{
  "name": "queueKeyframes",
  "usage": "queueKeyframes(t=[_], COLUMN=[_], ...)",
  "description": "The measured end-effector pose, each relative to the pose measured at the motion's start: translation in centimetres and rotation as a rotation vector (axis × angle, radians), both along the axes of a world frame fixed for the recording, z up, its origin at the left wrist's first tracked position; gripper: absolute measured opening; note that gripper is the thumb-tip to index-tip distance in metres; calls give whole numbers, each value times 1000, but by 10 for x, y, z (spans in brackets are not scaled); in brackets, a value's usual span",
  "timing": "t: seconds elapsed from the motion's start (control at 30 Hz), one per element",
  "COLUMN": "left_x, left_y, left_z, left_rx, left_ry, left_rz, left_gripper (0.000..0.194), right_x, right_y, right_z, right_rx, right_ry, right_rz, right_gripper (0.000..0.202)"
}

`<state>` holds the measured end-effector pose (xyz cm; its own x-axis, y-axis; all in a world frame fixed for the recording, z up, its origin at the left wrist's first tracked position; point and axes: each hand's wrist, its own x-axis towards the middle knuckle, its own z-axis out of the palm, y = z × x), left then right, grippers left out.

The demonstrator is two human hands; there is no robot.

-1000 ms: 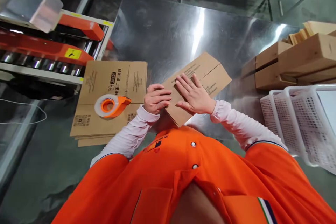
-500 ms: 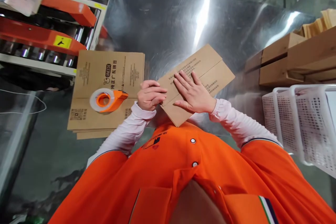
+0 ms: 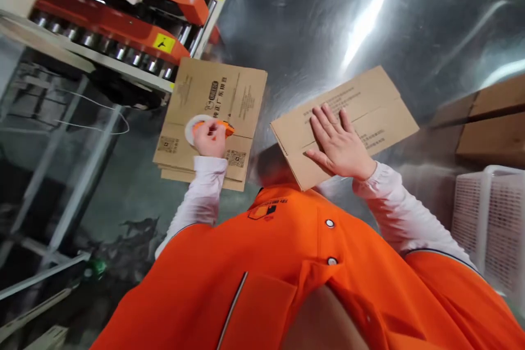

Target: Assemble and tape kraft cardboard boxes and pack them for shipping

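Observation:
My left hand (image 3: 210,142) is closed around the orange tape dispenser (image 3: 225,127), its fingers at the opening of the white tape roll. The dispenser rests on a stack of flat cardboard cartons (image 3: 251,104), printed with black lettering and square codes. To the right, a folded flat carton (image 3: 388,101) lies at an angle on the metal table, its near corner close to my orange uniform. My right hand (image 3: 342,145) presses flat on this carton, palm down, with fingers spread. The palm hides part of the carton's print.
A roller conveyor machine with orange side rails (image 3: 123,24) adjoins the upper left of the shiny metal table (image 3: 295,16). Brown cardboard boxes (image 3: 492,134) stand at the right. Below them is a white perforated basket (image 3: 467,202).
My left hand has left the folded carton's edge and moved left onto the tape dispenser, closing on it. My right hand stays flat on the carton. The view has shifted left.

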<state>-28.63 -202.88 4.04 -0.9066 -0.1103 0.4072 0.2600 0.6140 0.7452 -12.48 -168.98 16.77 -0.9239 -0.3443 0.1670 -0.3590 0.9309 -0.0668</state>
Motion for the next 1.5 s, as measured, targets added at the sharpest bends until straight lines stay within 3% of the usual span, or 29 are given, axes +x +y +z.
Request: queueKeyframes(t=[0.03,0.13,0.2,0.3,0.4,0.57,0.73,0.83,0.93,1.0,1.07,1.13,1.17,1.27,1.33,1.37,1.43,1.5], left_x=[9,34,36,21,4,-6,-5,1,7,7,3,-4,-8,-18,-24,-26,-32,-36], left_y=[6,46,75,100,101,97,107,112,102,81,48,11,-7,-46,-58,-60,-58,-45], left_z=[8,45,68,82,77,63,48,45,46,40,25,3,-8,-31,-27,-19,11,58], left_rx=[-23,-152,-257,-300,-255,-217,-94,-58,-107,-137,-165,-255,-324,-448,-464,-463,-458,-443], left_ry=[85,394,411,328,301,316,381,439,446,398,254,-37,-220,-458,-450,-434,-409,-375], left_rz=[-154,-775,-1051,-1312,-1407,-1382,-1343,-1324,-1267,-1045,-610,-139,-53,-68,-137,-168,-189,-176], left_gripper=[53,77,83,83,82,77,65,59,61,69,78,85,91,82,68,65,70,83], right_x=[1,2,2,3,3,2,3,4,5,5,5,5,4,1,-2,-3,-5,-6], right_y=[1,4,5,5,3,9,23,26,26,25,24,23,23,24,25,24,22,17], right_z=[0,0,0,2,4,9,12,11,9,7,6,6,7,9,9,10,10,11], right_rx=[5,27,43,56,57,68,77,77,74,74,73,64,55,10,-24,-39,-61,-75], right_ry=[10,35,44,44,27,-3,-7,-10,-6,-6,-11,-25,-35,-72,-90,-95,-102,-101], right_rz=[6,19,22,29,37,52,70,97,96,85,80,82,85,107,124,129,134,124], right_gripper=[90,88,86,82,76,77,77,77,76,75,75,75,75,77,81,83,89,93])
